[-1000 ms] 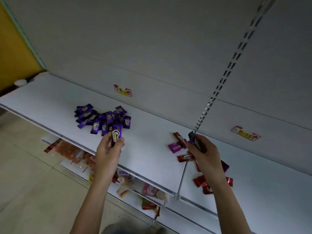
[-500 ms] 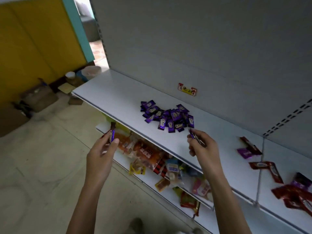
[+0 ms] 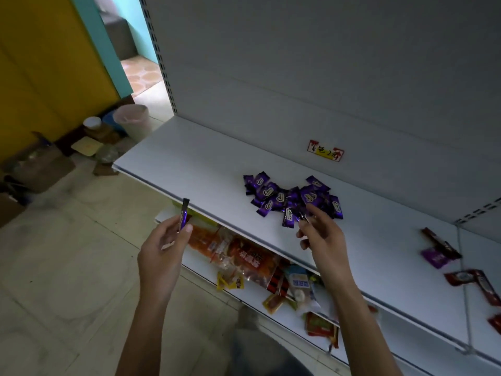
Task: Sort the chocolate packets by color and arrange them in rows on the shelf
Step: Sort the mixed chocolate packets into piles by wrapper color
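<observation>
Purple packet [image 3: 184, 216] is held upright, pinched between thumb and fingers of the left hand [image 3: 164, 251], just off the white shelf [image 3: 189, 164] edge. A small dark packet [image 3: 304, 219] is pinched at the right hand [image 3: 324, 240] fingertips, beside the purple pile [image 3: 287, 195]. Red packets [image 3: 471, 280] are noted well apart, rightward.

Over a dozen purple packets [image 3: 292, 198], one label [image 3: 325, 154], one bin [image 3: 132, 122].
</observation>
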Demonstrator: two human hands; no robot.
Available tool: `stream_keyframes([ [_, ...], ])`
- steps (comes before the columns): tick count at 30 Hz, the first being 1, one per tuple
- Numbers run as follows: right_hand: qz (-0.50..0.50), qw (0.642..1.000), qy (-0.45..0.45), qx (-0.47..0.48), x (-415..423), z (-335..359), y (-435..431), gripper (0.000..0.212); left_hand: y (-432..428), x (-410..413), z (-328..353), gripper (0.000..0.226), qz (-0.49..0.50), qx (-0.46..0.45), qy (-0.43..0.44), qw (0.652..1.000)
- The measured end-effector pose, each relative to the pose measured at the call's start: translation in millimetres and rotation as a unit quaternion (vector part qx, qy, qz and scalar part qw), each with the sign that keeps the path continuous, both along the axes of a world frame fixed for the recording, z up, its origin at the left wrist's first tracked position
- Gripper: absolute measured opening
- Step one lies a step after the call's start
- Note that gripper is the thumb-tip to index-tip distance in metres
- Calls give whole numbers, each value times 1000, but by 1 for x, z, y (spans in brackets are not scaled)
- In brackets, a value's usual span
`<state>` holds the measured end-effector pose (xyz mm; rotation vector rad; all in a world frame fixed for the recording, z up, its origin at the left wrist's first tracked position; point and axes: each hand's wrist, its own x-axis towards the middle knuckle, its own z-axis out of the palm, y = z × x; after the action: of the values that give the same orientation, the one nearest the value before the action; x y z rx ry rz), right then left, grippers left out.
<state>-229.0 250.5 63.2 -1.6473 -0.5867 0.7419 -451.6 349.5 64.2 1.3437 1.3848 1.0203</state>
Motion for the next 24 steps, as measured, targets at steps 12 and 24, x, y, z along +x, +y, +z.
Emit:
stream_keyframes([
  [12, -134, 969, -180, -100, 66, -34, 76, 23, 90, 101, -32, 12, -183, -58, 21, 981],
  [24, -100, 930, -273, -225, 70, -58, 92, 44, 138, 153, -61, 32, -367, -47, 96, 924],
])
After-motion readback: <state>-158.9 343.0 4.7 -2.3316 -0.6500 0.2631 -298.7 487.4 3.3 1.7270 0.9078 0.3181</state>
